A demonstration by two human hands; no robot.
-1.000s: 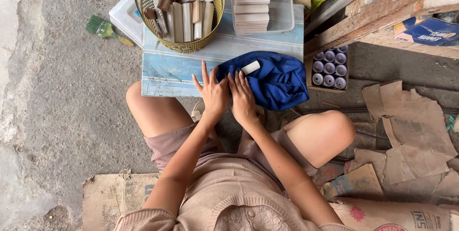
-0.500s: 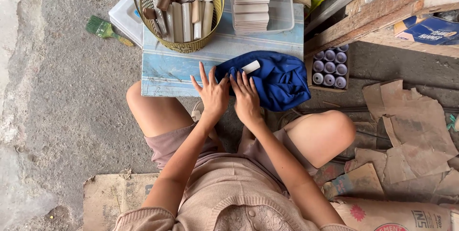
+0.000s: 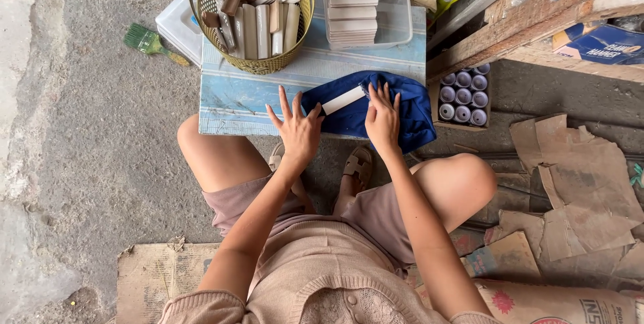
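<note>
Rough grey concrete floor (image 3: 80, 163) all round, torn brown cardboard (image 3: 570, 183) to my right and under me. I sit low, knees apart, so the work sits straight ahead within easy reach.

Pale blue board (image 3: 235, 96), streaked and worn, serves as my bench; flat and smooth enough to press against.

Woven yellow-green basket (image 3: 251, 15) at the far left of the board, packed with short tan and cream strips standing on end, loosely jumbled. Clear plastic tub (image 3: 365, 12) just right of it, the same sort of pieces stacked flat and square. Cardboard box of small round silver-topped cans (image 3: 463, 92) on the ground to the right.

Blue cloth (image 3: 402, 116), soft and rumpled, spread at the near right edge of the board, one corner hanging off. It pads the piece.

My left hand (image 3: 298, 133) lies flat, fingers fanned, fingertips on the cloth's left edge, gripping nothing. My right hand (image 3: 382, 119) is also open and flat, palm down on the cloth, pinning it.

Between the two hands: one white strip (image 3: 343, 100), straight and smooth, lying slanted on the cloth, touched at both ends, not clasped.

Green-bristled brush (image 3: 151, 43) on the floor, far left.
</note>
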